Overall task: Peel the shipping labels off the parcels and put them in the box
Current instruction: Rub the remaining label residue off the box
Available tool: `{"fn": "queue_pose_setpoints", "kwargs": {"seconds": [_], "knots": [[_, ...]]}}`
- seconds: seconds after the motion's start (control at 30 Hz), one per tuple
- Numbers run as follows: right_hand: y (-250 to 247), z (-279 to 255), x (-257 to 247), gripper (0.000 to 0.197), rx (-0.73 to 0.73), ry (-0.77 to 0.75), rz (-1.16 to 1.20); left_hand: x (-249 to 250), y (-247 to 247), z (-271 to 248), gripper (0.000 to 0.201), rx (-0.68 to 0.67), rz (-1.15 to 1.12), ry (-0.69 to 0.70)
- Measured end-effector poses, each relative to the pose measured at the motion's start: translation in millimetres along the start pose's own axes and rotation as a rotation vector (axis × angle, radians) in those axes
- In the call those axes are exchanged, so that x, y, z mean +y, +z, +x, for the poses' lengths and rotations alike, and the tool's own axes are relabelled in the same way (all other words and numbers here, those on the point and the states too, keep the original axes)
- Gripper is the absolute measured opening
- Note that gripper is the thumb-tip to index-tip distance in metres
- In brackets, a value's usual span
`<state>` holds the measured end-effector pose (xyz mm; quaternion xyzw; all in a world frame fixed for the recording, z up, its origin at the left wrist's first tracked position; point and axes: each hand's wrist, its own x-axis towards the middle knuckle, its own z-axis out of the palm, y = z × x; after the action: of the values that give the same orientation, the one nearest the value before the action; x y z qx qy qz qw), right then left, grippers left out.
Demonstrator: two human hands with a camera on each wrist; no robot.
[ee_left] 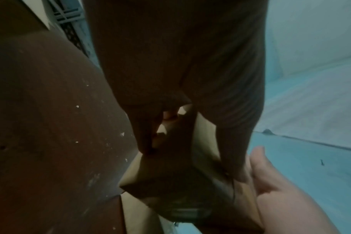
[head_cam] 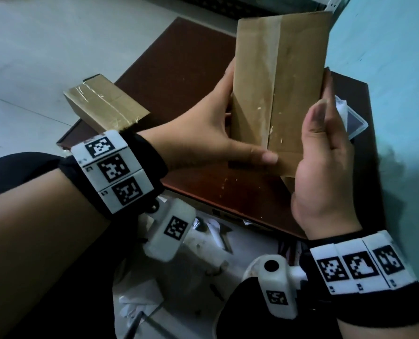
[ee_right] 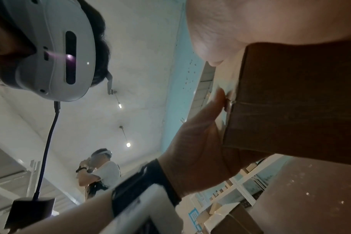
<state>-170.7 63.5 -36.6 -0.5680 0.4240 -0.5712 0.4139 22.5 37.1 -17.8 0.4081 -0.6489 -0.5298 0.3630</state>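
Holding: left hand (head_cam: 210, 133) and right hand (head_cam: 325, 167) clasp upright parcel (head_cam: 279, 89) by opposite sides
Handling: likely light, stiff cardboard
Label: none visible this face

Open bench (head_cam: 179, 77) left of the held parcel (head_cam: 276, 89); second parcel (head_cam: 105, 104) blocking the left corner, teal wall (head_cam: 399, 94) tight on the right.
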Motion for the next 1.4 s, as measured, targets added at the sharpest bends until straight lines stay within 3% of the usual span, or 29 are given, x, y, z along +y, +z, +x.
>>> {"fn": "queue_pose_setpoints", "kwargs": {"seconds": [0.07,0.17,0.33,0.7,1.0,1.2,1.4], "knots": [[-0.6,0.6,-3.6,0.090,0.044,0.050,0.047,0.1,1.8,-2.4,0.118,-0.035,-0.018,0.004],[1.1,0.0,-5.6,0.091,0.040,0.077,0.071,2.7,5.2,-1.9,0.079,0.035,-0.150,0.000],[6.7,-2.7,-8.0,0.068,0.027,0.087,0.045,-0.5,10.3,-1.0,0.063,0.134,-0.125,0.048],[12.4,-5.5,-4.9,0.075,0.040,0.083,0.075,-6.4,13.7,3.9,0.066,0.126,-0.203,0.148],[19.0,-10.3,-3.1,0.073,0.048,0.099,0.098,-8.8,19.8,4.0,0.061,0.300,-0.024,0.157],[15.3,-8.3,-3.5,0.069,0.053,0.128,0.061,-7.0,21.4,3.6,0.063,0.316,0.131,0.102],[15.5,-7.9,-1.7,0.089,0.046,0.109,0.035,-6.5,20.5,2.4,0.060,0.306,0.074,0.135]]}}
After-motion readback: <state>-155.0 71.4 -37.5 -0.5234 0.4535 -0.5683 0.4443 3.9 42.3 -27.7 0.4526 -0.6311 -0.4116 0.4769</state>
